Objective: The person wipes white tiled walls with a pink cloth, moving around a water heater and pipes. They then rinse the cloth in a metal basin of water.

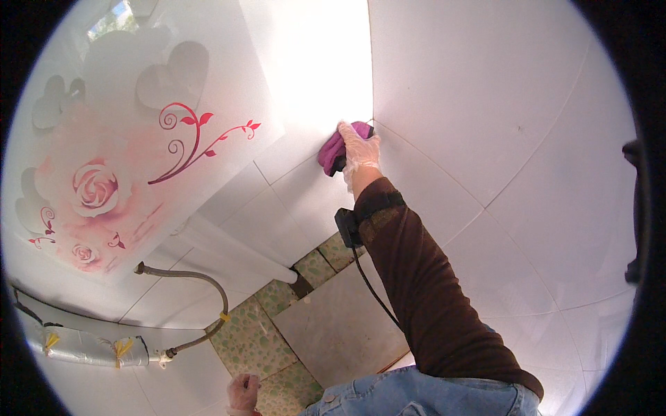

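Observation:
My right hand [361, 148], in a clear plastic glove, grips a folded purple cloth [333, 148] with a black edge. It presses the cloth to the white wall tiles [307, 182] close to the corner where two walls meet. A dark brown sleeve [416, 260] covers the arm, with a black strapped device [349, 228] and a cable at the wrist. Low in the picture, my left hand [243, 392], also in a clear glove, hangs by the floor tiles with its fingers curled; whether it holds anything is not plain.
A glossy water heater or cabinet [125, 156] with rose and heart prints hangs at the left. Below it are a braided hose [200, 275], a white drain pipe [239, 249] and a foil-wrapped pipe [93, 348]. A grey slab [338, 322] lies on green pebble-patterned floor tiles [250, 338].

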`<state>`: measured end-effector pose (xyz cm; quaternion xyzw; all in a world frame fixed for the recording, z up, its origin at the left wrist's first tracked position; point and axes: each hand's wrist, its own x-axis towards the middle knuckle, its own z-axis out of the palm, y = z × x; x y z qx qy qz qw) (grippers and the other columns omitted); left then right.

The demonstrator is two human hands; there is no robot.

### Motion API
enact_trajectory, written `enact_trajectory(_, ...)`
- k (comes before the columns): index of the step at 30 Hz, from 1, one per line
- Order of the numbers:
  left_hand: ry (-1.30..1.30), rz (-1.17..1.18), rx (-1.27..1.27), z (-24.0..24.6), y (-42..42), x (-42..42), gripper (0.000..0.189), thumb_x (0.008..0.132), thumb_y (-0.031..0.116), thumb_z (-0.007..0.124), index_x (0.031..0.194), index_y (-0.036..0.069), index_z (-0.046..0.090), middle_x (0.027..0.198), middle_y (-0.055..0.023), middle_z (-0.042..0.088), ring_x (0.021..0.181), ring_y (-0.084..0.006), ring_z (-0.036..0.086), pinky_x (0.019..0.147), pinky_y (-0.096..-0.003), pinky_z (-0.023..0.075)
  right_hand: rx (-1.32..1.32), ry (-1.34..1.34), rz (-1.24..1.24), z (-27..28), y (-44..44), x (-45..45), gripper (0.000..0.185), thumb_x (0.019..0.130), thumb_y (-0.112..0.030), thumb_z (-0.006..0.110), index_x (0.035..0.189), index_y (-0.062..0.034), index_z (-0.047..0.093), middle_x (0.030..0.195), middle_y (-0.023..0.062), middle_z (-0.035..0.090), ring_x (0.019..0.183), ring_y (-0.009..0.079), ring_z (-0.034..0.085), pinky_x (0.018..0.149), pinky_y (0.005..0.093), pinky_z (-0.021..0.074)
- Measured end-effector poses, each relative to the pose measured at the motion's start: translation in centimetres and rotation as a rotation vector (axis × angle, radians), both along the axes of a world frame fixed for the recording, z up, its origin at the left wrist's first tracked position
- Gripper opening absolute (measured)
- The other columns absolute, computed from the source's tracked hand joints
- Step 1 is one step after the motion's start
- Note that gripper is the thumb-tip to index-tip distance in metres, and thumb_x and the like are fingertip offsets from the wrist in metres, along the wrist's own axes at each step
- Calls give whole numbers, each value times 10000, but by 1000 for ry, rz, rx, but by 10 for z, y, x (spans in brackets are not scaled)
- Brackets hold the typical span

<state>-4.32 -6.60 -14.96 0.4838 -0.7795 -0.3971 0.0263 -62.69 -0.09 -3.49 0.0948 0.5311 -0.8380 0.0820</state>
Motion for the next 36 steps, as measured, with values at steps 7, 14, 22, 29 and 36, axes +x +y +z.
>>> enact_trajectory(7,0,30,2,1,2,-1,252,865,227,618,790,-13,639,680,-102,636,636,-183,641,598,-316,501,44,-19,15,6,4,6,936,777,-258,808,1441,0,201,1415,272,341,1336,374,385,1117,474,328)
enact_trajectory(14,8,13,-36,0,2,1,263,855,248,633,807,-11,650,681,-100,647,635,-191,646,604,-329,507,22,-41,15,18,5,12,917,790,-286,790,1436,4,207,1401,276,356,1331,382,387,1116,478,327)
enact_trajectory(22,-25,28,42,-4,0,2,265,862,238,627,820,-22,653,696,-108,662,649,-178,654,611,-308,512,166,57,36,-2,5,-8,729,861,-259,704,1376,22,271,1347,249,407,1250,348,461,1047,451,377)
enact_trajectory(29,-10,61,9,-7,-3,1,290,867,283,631,836,-2,679,715,-122,681,691,-219,685,633,-341,530,278,384,-128,5,-17,32,594,932,-229,599,1374,92,365,1331,265,476,1217,338,499,1053,408,381)
enact_trajectory(36,-32,-300,-323,-16,-12,-5,341,941,398,524,878,80,632,730,-127,661,720,-358,629,652,-465,485,442,1432,-529,129,-42,1,455,850,-100,625,1273,19,505,1352,283,438,1256,435,433,1093,491,335)
